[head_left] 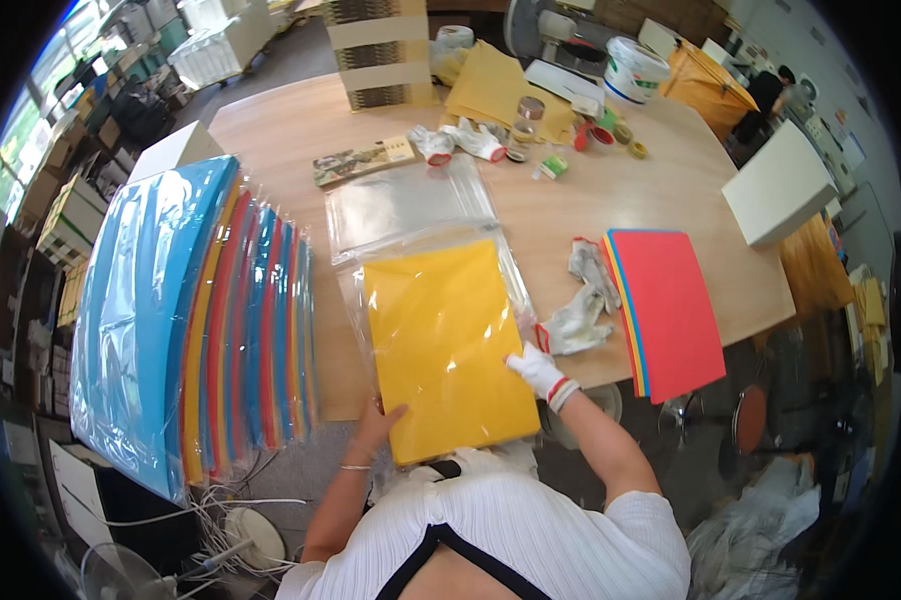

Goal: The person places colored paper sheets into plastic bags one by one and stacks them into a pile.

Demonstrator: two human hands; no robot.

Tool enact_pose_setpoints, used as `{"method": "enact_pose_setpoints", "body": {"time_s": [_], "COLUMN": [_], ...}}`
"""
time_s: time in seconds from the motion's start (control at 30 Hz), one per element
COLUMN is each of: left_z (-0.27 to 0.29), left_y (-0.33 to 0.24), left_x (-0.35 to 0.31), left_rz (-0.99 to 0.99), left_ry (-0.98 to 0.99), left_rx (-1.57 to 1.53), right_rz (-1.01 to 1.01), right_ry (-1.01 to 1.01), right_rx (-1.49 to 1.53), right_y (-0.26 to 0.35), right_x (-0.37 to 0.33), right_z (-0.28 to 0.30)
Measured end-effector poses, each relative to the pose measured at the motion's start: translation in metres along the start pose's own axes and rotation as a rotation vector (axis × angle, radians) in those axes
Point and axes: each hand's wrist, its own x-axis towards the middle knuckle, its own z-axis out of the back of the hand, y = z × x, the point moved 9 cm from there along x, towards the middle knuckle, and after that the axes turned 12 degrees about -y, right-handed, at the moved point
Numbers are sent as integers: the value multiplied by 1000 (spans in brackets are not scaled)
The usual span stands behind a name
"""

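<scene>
While the yellow sheets (445,340) are pinched near their lower left corner by the left hand (374,425) and at their right edge by the gloved right hand (538,373), the clear bag (354,292) beyond the grip could be creased by uneven pulling.

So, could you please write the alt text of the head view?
A person's bare left hand and white-gloved right hand hold a yellow sheet in clear plastic at a wooden table. A thick stack of plastic-wrapped coloured sheets is at left; a smaller pile, red on top, lies at right.
</scene>
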Motion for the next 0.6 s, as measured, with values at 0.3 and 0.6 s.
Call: {"method": "enact_pose_setpoints", "body": {"time_s": [0.3,0.6], "left_z": [7,5], "left_y": [-6,-29], "left_x": [-13,-17], "left_rz": [-286,-82], "left_ry": [-159,-207], "left_rx": [-404,-17], "right_rz": [218,-69], "right_ry": [-7,-13], "right_rx": [173,126], "right_y": [-19,-35], "right_x": [-47,-59], "right_z": [0,6]}}
